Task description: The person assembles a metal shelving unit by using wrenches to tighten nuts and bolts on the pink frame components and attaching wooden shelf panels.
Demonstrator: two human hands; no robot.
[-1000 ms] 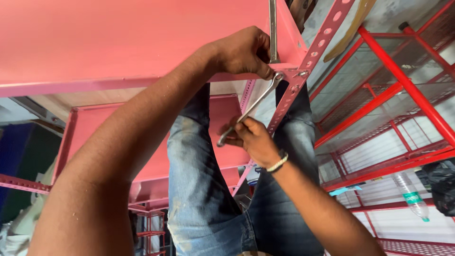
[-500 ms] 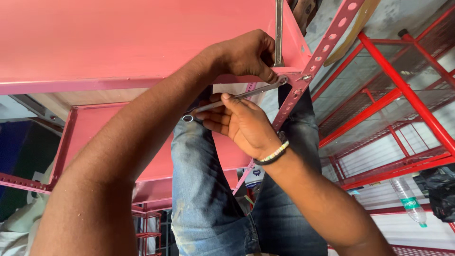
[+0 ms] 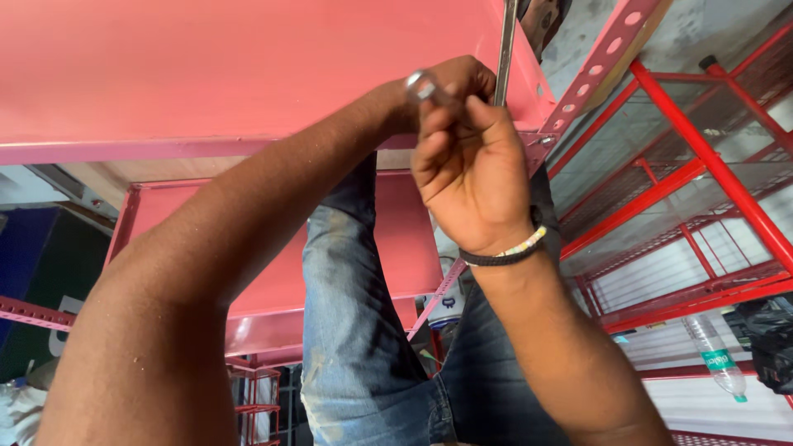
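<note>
A pink metal shelf (image 3: 206,74) fills the top of the view, with a pink slotted upright (image 3: 603,49) at its right corner. My left hand (image 3: 458,76) rests at that corner, curled around a thin metal rod (image 3: 505,45) that stands upright; my right hand hides most of it. My right hand (image 3: 471,173), with a beaded band at the wrist, grips a steel spanner. The spanner's ring end (image 3: 421,85) sticks up above my fingers, over the shelf's front edge. The spanner's other end is hidden behind my palm.
My legs in blue jeans (image 3: 355,330) are below, in front of a lower pink shelf (image 3: 273,272). Red wire-mesh racks (image 3: 702,190) stand to the right. A plastic bottle (image 3: 714,359) and a black bag (image 3: 772,339) lie by them.
My right hand has swung the spanner from hanging down-left, through level, to pointing up, and has risen to the shelf corner. My left hand has stayed at the corner.
</note>
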